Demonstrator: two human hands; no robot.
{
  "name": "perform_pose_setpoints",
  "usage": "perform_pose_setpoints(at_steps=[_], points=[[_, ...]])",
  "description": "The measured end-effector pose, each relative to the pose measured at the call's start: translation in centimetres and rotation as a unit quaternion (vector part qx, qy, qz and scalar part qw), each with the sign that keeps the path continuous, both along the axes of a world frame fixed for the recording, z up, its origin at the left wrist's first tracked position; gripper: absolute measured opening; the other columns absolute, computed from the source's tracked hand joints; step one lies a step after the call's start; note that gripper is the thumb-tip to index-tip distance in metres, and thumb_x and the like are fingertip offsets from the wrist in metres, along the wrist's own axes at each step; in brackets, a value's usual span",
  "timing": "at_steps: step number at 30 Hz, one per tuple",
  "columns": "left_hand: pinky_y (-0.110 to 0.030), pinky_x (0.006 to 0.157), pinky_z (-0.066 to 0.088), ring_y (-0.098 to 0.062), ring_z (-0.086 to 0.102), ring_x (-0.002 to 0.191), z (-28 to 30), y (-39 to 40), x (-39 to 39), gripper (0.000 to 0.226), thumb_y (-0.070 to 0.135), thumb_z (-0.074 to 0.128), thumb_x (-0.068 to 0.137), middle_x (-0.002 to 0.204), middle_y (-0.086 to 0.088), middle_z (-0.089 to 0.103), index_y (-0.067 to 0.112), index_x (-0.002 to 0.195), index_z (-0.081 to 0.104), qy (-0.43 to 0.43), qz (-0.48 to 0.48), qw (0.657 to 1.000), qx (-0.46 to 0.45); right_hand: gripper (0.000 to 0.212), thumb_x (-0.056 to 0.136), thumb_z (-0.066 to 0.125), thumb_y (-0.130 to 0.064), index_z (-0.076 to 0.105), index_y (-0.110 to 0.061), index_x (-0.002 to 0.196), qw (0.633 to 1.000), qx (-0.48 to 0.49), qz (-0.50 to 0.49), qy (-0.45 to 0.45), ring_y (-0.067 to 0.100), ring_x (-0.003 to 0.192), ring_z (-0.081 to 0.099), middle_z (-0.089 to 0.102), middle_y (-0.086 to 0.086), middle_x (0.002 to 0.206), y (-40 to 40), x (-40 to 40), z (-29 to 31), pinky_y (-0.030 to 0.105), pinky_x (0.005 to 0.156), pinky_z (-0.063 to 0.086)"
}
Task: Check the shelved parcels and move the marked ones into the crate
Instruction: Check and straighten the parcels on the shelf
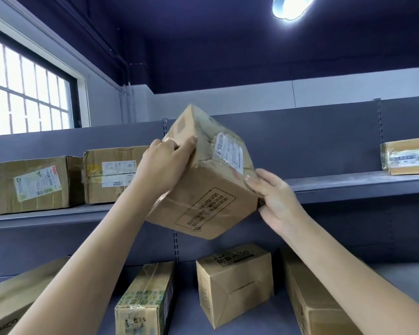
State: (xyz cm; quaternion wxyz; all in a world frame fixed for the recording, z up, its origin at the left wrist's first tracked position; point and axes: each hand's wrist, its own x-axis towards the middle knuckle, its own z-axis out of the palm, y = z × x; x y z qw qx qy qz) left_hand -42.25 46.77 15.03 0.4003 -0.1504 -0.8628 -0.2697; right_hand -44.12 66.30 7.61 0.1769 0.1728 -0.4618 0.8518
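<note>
Two tiers of grey shelving [348, 184] fill the view, and the upper shelf carries three resting parcels: a large carton [34, 183] at its left end, a second labelled carton [109, 174] touching it on the right, and a flat taped parcel [408, 157] at the far right end. On the lower shelf four more boxes show, among them a square printed box [235, 284] near the middle and a green-patterned box [143, 303] to its left.

Off the shelf and in front of the upper shelf's front edge is the parcel under inspection, a tilted brown box [203, 180] held in the air with one corner pointing up. Its white shipping label [229, 153] faces the camera on the upper right face, but is too blurred to read, so I cannot tell whether it bears the mark.

The left hand [166, 165] grips the box's upper left edge, fingers curled over it. The right hand [275, 197] supports the lower right corner with fingers mostly straight, pressing rather than clasping.

By my reading this is the checking step, with sorting not yet done. No crate is in view. The next move calls for turning the box until the label can be read, then either returning it to the shelf or carrying it down to the crate, which will need a firmer right-hand hold.
</note>
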Motion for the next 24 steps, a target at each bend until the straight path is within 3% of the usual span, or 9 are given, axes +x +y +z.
perform_pose_setpoints(at_steps=[3, 6, 9, 13, 15, 16, 19, 21, 24], points=[[-0.042, 0.088, 0.048, -0.023, 0.061, 0.097, -0.2, -0.4, 0.2, 0.065, 0.07, 0.04, 0.078, 0.103, -0.004, 0.067, 0.015, 0.101, 0.064, -0.108, -0.129, 0.978, 0.121, 0.053, 0.076, 0.063, 0.008, 0.048, -0.016, 0.12, 0.992, 0.021, -0.049, 0.118, 0.005, 0.088, 0.068, 0.071, -0.012, 0.094, 0.7, 0.3, 0.9, 0.02, 0.071, 0.056], [-0.037, 0.085, 0.053, -0.013, 0.066, 0.094, -1.3, -0.4, -0.8, 0.018, 0.033, 0.059, 0.087, 0.099, 0.006, 0.069, 0.022, 0.101, 0.061, -0.119, -0.222, 0.948, 0.193, 0.058, 0.075, 0.064, 0.011, 0.051, -0.029, 0.115, 0.964, 0.111, -0.135, 0.199, 0.003, 0.109, 0.06, 0.062, -0.01, 0.116, 1.6, 0.7, 2.0, 0.025, 0.088, 0.052], [-0.035, 0.076, 0.056, -0.013, 0.066, 0.093, -2.3, -0.4, -2.4, 0.033, 0.011, 0.064, 0.084, 0.108, -0.002, 0.065, 0.019, 0.112, 0.047, -0.116, -0.262, 0.924, 0.252, 0.062, 0.076, 0.064, 0.012, 0.05, -0.035, 0.115, 0.931, 0.2, -0.192, 0.239, 0.008, 0.119, 0.054, 0.058, -0.005, 0.125, 2.1, 0.9, 2.9, 0.033, 0.097, 0.048], [-0.031, 0.063, 0.057, -0.007, 0.067, 0.082, -2.8, -1.0, -3.6, 0.06, 0.002, 0.067, 0.079, 0.096, 0.002, 0.061, 0.031, 0.118, 0.032, -0.073, -0.288, 0.907, 0.298, 0.063, 0.077, 0.062, 0.012, 0.048, -0.035, 0.116, 0.906, 0.249, -0.223, 0.261, 0.007, 0.119, 0.054, 0.057, -0.006, 0.125, 2.2, 0.6, 3.2, 0.036, 0.101, 0.045], [-0.034, 0.07, 0.056, -0.004, 0.066, 0.086, -2.7, -1.4, -3.8, 0.083, 0.009, 0.074, 0.074, 0.102, 0.008, 0.057, 0.033, 0.132, 0.019, -0.038, -0.258, 0.926, 0.274, 0.062, 0.078, 0.061, 0.012, 0.047, -0.034, 0.119, 0.899, 0.261, -0.233, 0.264, 0.006, 0.119, 0.053, 0.057, -0.007, 0.125, 2.3, 0.4, 3.2, 0.037, 0.103, 0.044], [-0.039, 0.081, 0.052, -0.009, 0.062, 0.099, -2.5, -1.5, -3.9, 0.096, 0.015, 0.077, 0.071, 0.112, 0.007, 0.054, 0.035, 0.137, 0.011, -0.022, -0.232, 0.94, 0.251, 0.062, 0.078, 0.061, 0.011, 0.047, -0.033, 0.119, 0.897, 0.265, -0.238, 0.262, 0.005, 0.119, 0.053, 0.056, -0.009, 0.124, 2.5, 0.3, 3.3, 0.037, 0.103, 0.044], [-0.044, 0.112, 0.021, -0.024, 0.021, 0.138, -1.8, -1.9, -4.0, 0.119, 0.032, 0.081, 0.064, 0.149, -0.003, 0.022, 0.032, 0.144, -0.006, 0.053, -0.124, 0.977, 0.164, 0.062, 0.078, 0.062, 0.011, 0.047, -0.032, 0.121, 0.894, 0.277, -0.239, 0.26, 0.003, 0.118, 0.054, 0.057, -0.013, 0.122, 3.0, 0.2, 3.3, 0.036, 0.103, 0.044], [-0.042, 0.112, 0.012, -0.022, 0.006, 0.139, -1.3, -2.0, -3.7, 0.114, 0.04, 0.077, 0.065, 0.152, 0.0, 0.012, 0.027, 0.146, -0.002, 0.123, -0.055, 0.984, 0.112, 0.063, 0.079, 0.064, 0.007, 0.046, -0.032, 0.125, 0.886, 0.294, -0.245, 0.262, 0.0, 0.119, 0.052, 0.056, -0.014, 0.123, 3.0, 0.1, 3.1, 0.032, 0.103, 0.044], [-0.041, 0.11, 0.023, -0.021, 0.017, 0.132, -0.4, -2.0, -3.2, 0.098, 0.046, 0.074, 0.065, 0.142, 0.0, 0.028, 0.022, 0.142, 0.02, 0.157, -0.032, 0.984, 0.075, 0.066, 0.08, 0.069, -0.01, 0.038, -0.025, 0.136, 0.881, 0.281, -0.31, 0.222, 0.002, 0.124, 0.046, 0.051, -0.006, 0.135, 2.7, -0.5, 2.7, 0.023, 0.101, 0.043]])
